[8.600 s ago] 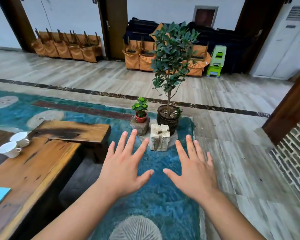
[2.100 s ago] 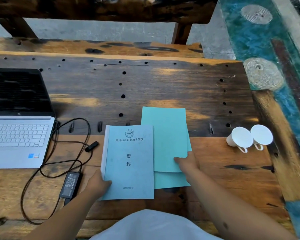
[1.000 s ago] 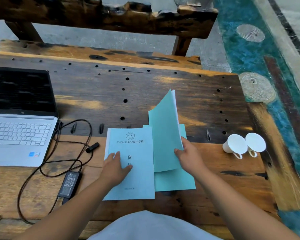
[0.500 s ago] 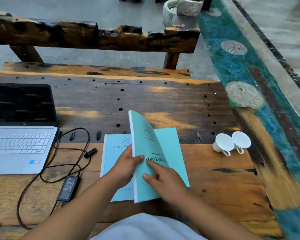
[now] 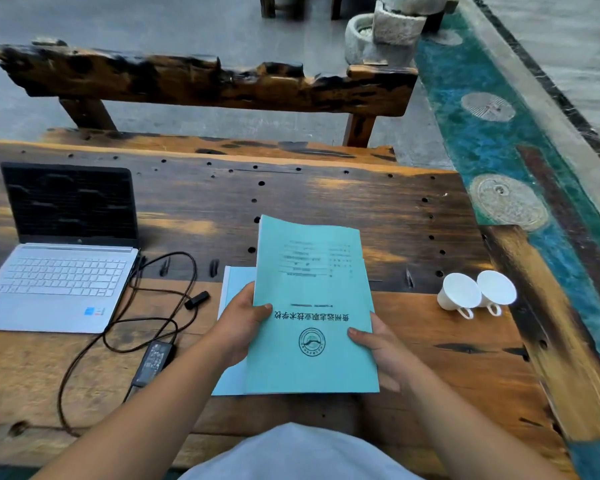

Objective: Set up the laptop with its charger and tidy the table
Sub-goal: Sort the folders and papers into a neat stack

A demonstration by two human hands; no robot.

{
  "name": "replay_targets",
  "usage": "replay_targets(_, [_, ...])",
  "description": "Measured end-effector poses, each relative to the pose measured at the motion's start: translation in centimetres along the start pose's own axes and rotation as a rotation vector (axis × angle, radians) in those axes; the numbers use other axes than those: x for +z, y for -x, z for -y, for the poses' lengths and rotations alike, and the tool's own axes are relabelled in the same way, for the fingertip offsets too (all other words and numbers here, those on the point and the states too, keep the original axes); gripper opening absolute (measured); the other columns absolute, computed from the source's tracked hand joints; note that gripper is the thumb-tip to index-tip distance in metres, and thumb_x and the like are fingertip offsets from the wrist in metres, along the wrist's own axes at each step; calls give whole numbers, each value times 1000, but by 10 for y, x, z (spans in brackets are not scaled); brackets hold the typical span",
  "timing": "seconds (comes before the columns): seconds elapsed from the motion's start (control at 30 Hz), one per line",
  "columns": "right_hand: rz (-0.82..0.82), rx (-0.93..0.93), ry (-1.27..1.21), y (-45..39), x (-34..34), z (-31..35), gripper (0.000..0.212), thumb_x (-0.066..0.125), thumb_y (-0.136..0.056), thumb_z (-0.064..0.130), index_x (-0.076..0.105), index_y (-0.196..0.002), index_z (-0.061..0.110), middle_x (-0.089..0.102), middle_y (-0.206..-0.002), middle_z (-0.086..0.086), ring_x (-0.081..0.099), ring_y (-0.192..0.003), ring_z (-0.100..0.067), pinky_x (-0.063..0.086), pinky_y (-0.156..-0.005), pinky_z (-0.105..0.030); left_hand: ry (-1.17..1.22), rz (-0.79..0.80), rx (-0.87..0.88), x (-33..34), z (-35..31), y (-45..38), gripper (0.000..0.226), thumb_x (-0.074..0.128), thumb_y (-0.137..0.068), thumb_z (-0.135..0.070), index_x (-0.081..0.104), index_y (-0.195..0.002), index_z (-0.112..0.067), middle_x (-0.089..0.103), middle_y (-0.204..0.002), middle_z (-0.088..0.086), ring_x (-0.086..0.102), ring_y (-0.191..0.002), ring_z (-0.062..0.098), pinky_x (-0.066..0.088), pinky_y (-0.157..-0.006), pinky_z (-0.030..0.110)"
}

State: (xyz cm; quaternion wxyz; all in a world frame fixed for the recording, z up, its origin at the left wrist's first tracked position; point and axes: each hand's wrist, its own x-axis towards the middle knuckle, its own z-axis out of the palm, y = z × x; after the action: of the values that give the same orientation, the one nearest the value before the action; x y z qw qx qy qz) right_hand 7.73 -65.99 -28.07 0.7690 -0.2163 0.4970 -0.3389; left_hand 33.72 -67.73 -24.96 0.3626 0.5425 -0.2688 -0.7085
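The desk has plenty of bare wood behind the teal booklet, out to its far edge. Laptop sits open well left of the booklet, keyboard facing the person. The booklet's long axis runs away from the person, cover upside down: Chinese writing over a round seal. Left hand and right hand pinch its side edges. Charger brick lies left of the booklet, two white cups tipped to its right.

I hold a teal booklet upside down above a paler booklet; open silver laptop at nine o'clock, black charger unplugged beside it.
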Motion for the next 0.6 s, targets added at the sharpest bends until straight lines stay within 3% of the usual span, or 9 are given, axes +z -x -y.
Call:
replay_targets(0.1, [-19, -24, 142, -2, 10, 7, 36, 54, -93, -6, 57, -124, 12, 73, -115, -13, 72, -98, -35, 60, -81, -49, -103, -94, -31, -5, 1, -1, 40, 39, -97, 3, 57, -118, -26, 75, -105, 2, 73, -91, 27, 59, -69, 41])
replay_targets(0.2, [-35, -39, 195, -6, 18, 17, 35, 53, -95, -6, 57, -122, 16, 75, -112, -9, 73, -97, -33, 60, -75, -46, -202, -197, -52, -9, -3, -4, 35, 44, -94, 4, 59, -116, -20, 73, -112, 6, 72, -92, 26, 58, -78, 42])
replay_targets(0.27, [-31, -58, 197, -6, 20, 25, 35, 54, -94, -6, 58, -120, 18, 75, -111, -9, 74, -95, -33, 61, -72, -45, -526, -328, 34, -10, -18, -8, 30, 51, -92, -4, 57, -116, -21, 68, -121, 6, 66, -99, 23, 54, -88, 40])
replay_targets(0.33, [-26, -78, 200, -8, 21, 36, 36, 54, -94, -5, 59, -120, 19, 75, -112, -11, 73, -97, -35, 60, -76, -48, -914, -410, 265, -2, -41, -12, 44, 59, -90, -15, 50, -133, -19, 55, -138, 4, 53, -120, 23, 44, -99, 36])
replay_targets(0.4, [-10, -101, 243, -9, 22, 51, 38, 55, -93, -6, 58, -122, 19, 75, -111, -11, 73, -95, -35, 59, -78, -49, -1126, -294, 555, 20, -71, -13, 63, 65, -90, -26, 37, -146, -21, 36, -153, 3, 33, -140, 23, 32, -112, 38])
replay_targets(0.5, [64, -137, 422, -9, 29, 75, 37, 57, -92, -7, 59, -119, 18, 76, -108, -11, 73, -91, -32, 59, -75, -43, -1678, 23, 944, 63, -109, -22, 68, 67, -86, -39, 37, -146, -29, 22, -160, 7, 15, -148, 27, 22, -116, 47])
replay_targets(0.53, [109, -142, 498, -7, 33, 83, 36, 58, -90, -6, 60, -116, 20, 76, -106, -10, 73, -90, -30, 59, -74, -41, -1864, 119, 993, 75, -118, -27, 69, 67, -85, -43, 37, -145, -29, 20, -161, 7, 11, -149, 27, 18, -115, 49])
replay_targets(0.6, [185, -143, 675, -2, 39, 97, 34, 61, -86, 1, 64, -110, 25, 77, -103, -4, 74, -87, -24, 58, -72, -36, -2139, 280, 890, 91, -131, -35, 64, 65, -84, -49, 42, -141, -30, 32, -156, 3, 19, -147, 25, 18, -112, 52])
